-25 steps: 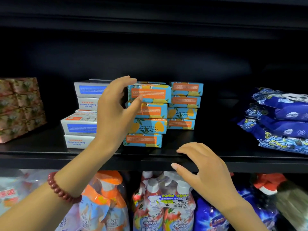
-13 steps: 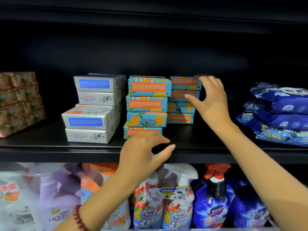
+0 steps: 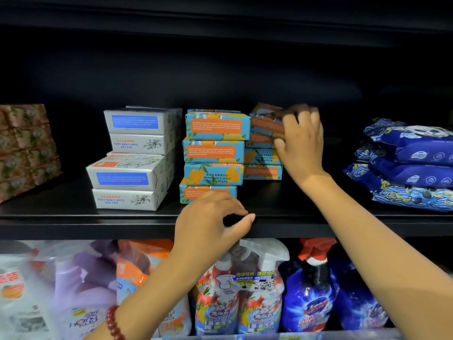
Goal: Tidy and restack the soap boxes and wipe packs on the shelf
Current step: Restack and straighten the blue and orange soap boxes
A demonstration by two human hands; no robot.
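Observation:
On the black shelf stand a stack of white soap boxes and two stacks of blue-and-orange soap boxes, one in front and one behind. My right hand grips the top box of the rear stack, which is tilted and lifted at its left end. My left hand hovers at the shelf's front edge, fingers loosely curled, holding nothing, just in front of the bottom blue box. Blue wipe packs are piled at the right.
Brown patterned boxes are stacked at the far left of the shelf. Below the shelf stand spray bottles and refill pouches. A dark shelf board runs overhead, and bare shelf lies between the blue boxes and the wipe packs.
My left hand dropped from the blue stack to the shelf edge. My right hand rose to the rear stack, closed on its top box and tipped it up.

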